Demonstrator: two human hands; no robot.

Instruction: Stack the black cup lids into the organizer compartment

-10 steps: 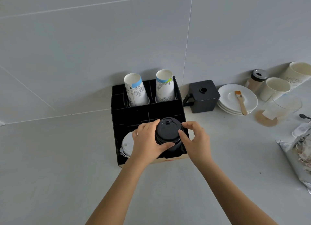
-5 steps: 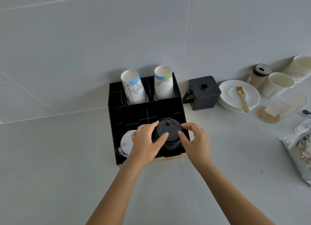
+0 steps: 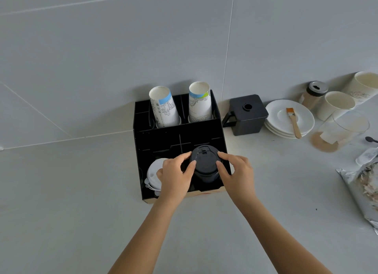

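Observation:
A stack of black cup lids [image 3: 205, 163] stands in the front right compartment of the black organizer [image 3: 178, 134]. My left hand [image 3: 176, 176] grips the stack from its left side, thumb and fingers on the top lid's rim. From the right, my right hand [image 3: 237, 174] holds the same stack. A stack of white lids [image 3: 153, 175] lies in the front left compartment, partly hidden behind my left hand. Two stacks of paper cups [image 3: 163, 107] stand upside down in the rear compartments.
A black square container [image 3: 247, 115] sits right of the organizer. Beyond it are white saucers [image 3: 289, 118] with a small brush [image 3: 293, 123], a shaker jar, paper cups, a clear glass [image 3: 345, 128] and a foil bag [image 3: 366, 183] at the right edge.
The lid stack has sunk lower into the front right compartment, with both hands following it down. The camera has shifted slightly.

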